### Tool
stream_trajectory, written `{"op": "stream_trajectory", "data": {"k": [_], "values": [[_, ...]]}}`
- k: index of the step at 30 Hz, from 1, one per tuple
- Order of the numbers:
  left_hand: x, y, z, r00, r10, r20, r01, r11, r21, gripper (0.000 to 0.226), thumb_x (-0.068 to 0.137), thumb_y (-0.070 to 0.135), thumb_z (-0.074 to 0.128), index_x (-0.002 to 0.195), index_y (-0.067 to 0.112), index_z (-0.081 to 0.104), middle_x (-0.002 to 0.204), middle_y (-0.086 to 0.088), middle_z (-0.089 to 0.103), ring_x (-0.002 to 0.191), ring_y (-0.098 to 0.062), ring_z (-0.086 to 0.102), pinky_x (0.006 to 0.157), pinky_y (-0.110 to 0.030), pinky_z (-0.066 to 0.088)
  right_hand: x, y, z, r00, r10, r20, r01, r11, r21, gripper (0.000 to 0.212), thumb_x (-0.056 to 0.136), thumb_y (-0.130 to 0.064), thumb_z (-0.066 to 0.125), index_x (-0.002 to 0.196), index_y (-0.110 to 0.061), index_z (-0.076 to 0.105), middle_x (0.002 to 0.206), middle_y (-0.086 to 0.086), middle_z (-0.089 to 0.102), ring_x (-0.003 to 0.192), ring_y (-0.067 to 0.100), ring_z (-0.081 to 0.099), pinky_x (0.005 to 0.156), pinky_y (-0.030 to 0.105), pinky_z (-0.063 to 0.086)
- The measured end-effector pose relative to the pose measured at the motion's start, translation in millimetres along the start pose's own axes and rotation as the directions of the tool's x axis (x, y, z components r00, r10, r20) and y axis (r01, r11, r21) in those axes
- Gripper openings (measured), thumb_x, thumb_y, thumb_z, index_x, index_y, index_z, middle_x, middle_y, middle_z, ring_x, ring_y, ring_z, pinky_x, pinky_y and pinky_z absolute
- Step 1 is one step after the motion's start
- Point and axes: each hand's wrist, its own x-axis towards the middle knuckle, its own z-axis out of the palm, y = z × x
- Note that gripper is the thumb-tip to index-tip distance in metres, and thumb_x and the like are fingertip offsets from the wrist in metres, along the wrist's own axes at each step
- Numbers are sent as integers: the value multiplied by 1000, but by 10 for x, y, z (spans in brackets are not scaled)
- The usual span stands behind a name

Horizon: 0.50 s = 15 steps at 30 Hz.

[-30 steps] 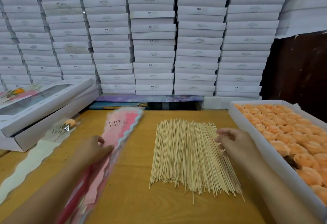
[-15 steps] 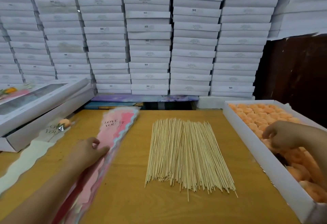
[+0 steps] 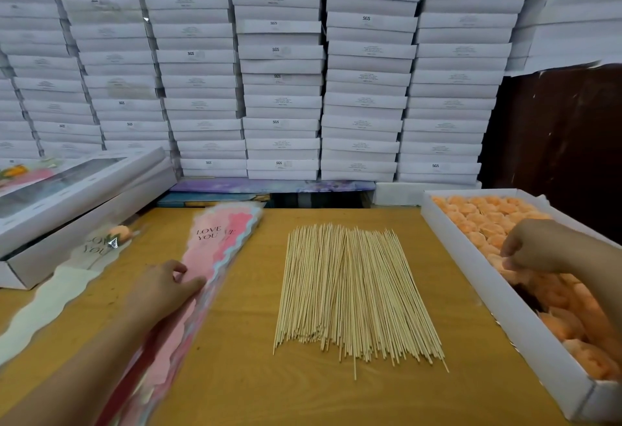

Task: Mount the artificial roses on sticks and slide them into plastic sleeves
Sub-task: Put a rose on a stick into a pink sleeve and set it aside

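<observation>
Orange artificial roses fill a long white box at the right. My right hand is inside the box, its fingers curled and pinching one rose. A wide pile of thin wooden sticks lies in the middle of the table. To its left is a stack of pink "LOVE YOU" plastic sleeves. My left hand lies on that stack, thumb and fingers gripping the edge of the top sleeve. At the far left lies a finished sleeve with an orange rose in it.
White flat boxes are stacked high behind the wooden table. Two windowed white boxes lie slanted at the left, near the finished sleeve. A dark panel stands behind the rose box.
My right hand left the right edge of the stick pile and reached into the rose box. My left hand stayed on the pink sleeves and shifted slightly.
</observation>
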Motion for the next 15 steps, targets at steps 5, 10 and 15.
{"op": "stream_trajectory", "data": {"k": [5,10,15], "values": [[-5,12,-18,1000,-17,10,18,1000,-20,54,86,50,72,125,13,63,123,-16,66,99,-30,63,84,-39,52,-50,-34,-245,988,-6,-157,11,999,31,14,88,-24,72,101,-19,76,91,-7,68,81,10,61,83,29,54],[-168,165,-97,993,16,-113,-14,1000,19,62,90,48,66,139,11,52,132,-22,56,112,-35,57,91,-43,48,-289,-335,-394,926,-78,-371,200,932,302,6,89,-24,71,92,-19,74,72,-7,68,63,12,65,54,27,49],[-631,835,-137,949,287,-133,-314,910,-272,32,92,30,70,123,21,65,110,2,68,94,-12,64,81,-29,53,-689,-966,-249,909,-304,-287,418,683,599,4,89,-23,72,86,-24,75,72,-7,74,62,5,70,55,22,57]]}}
